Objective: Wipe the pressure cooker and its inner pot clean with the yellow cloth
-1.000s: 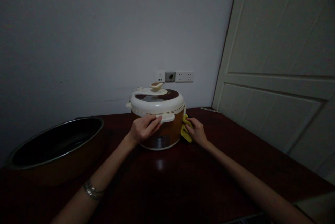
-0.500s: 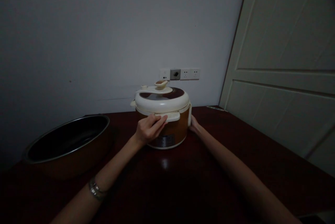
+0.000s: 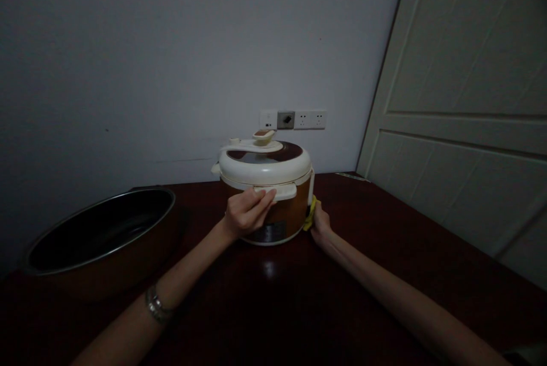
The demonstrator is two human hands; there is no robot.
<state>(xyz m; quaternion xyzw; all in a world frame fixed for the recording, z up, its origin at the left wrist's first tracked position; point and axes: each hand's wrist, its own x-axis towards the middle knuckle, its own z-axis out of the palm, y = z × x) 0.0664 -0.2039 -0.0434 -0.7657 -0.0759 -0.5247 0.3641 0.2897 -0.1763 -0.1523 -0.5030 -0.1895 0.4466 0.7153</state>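
Observation:
An electric pressure cooker (image 3: 265, 169) with a white lid rim and an orange-brown body stands upright on the dark red table, its lid on. My left hand (image 3: 248, 212) is closed around the white side handle (image 3: 285, 192) that faces me. At the cooker's right side, my right hand (image 3: 320, 220) presses a yellow cloth (image 3: 311, 213) against the lower body; part of the cloth is hidden behind the fingers and the cooker. A knob (image 3: 263, 137) tops the lid.
A large oval pot (image 3: 123, 257) with a dark inside stands on the table (image 3: 273, 309) at the left. Behind the cooker, a wall carries sockets (image 3: 310, 120) with a black plug (image 3: 286, 120) beside them. A pale panelled door (image 3: 461, 126) stands at the right.
My right hand has come slightly nearer and lower along the cooker's side, and the yellow cloth has come into sight. My left hand stays on the handle.

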